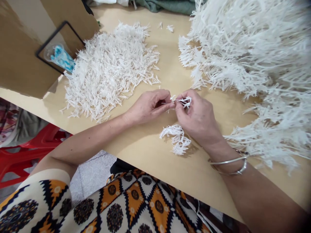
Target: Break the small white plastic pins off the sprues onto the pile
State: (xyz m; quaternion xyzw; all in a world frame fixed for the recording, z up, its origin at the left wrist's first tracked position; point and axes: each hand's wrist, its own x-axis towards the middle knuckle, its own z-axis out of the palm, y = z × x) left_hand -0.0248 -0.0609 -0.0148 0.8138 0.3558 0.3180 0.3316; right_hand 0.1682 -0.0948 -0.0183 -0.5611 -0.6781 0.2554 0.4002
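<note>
Both hands meet over the middle of the table, fingertips nearly touching. My left hand (pixel 152 105) pinches one end of a small white branched plastic sprig (pixel 187 101). Its other part lies between the thumb and fingers of my right hand (pixel 196 115), with thin prongs showing there. Just below the hands, a small clump of white sprigs (pixel 176 138) rests on the table. Beyond my left hand spreads a heap of short white sprigs (pixel 111 64). To the right of my right hand is a larger pile of long white plastic strands (pixel 245 48).
A cardboard box (pixel 31 42) stands at the left edge, with a clear cup of blue-and-white material (pixel 60 57) inside a black frame by it. Two loose bits (pixel 170 28) lie at the back. Green cloth (pixel 165 5) lies along the far side. A red stool (pixel 31 145) is below left.
</note>
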